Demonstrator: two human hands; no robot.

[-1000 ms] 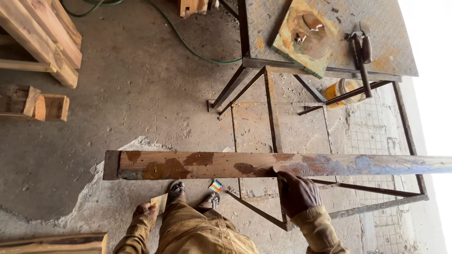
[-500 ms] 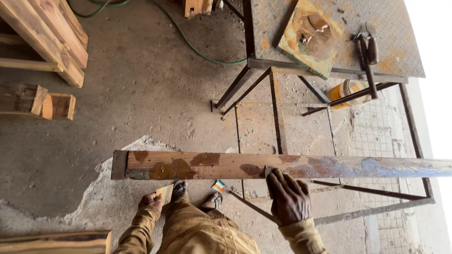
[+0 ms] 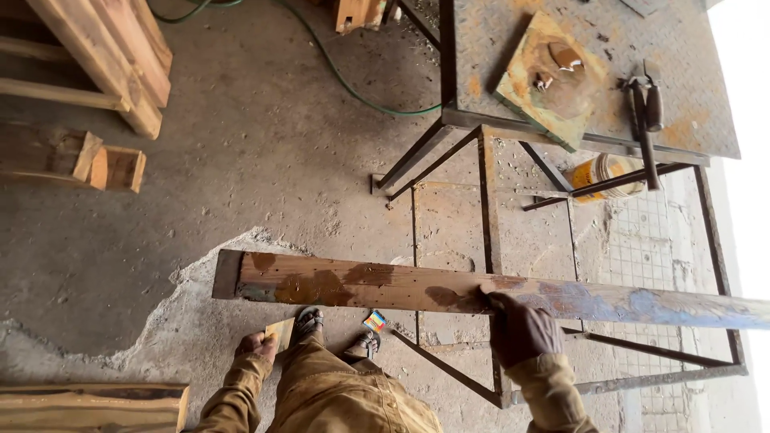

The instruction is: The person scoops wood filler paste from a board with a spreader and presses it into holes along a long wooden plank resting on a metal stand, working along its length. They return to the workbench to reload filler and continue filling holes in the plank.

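The right hand [image 3: 520, 327], gloved dark, was clamped over the near edge of a long stained plank [image 3: 449, 290], gripping it roughly at mid-length, and the plank ran level across the view, its squared left end hanging free above the concrete floor [image 3: 241, 176] and its far right end running out of frame past the steel frame [image 3: 489, 240]. The left hand [image 3: 255, 345] hung low by the trouser leg, closed around a small pale block [image 3: 281, 331]. So one hand carried all that length, and that looked like the weak spot: with the grip only near the balance point, either end could dip and twist the board out of the fingers. The sandalled feet [image 3: 308, 321] stood right beneath it, so a dropped plank would likely land on toes. The overhanging end could also clip the frame legs or the metal table [image 3: 513, 48] with its tools [image 3: 646, 112]. The cracked floor patch [image 3: 192, 273] and the green hose [image 3: 345, 80] beyond offered something to trip on.
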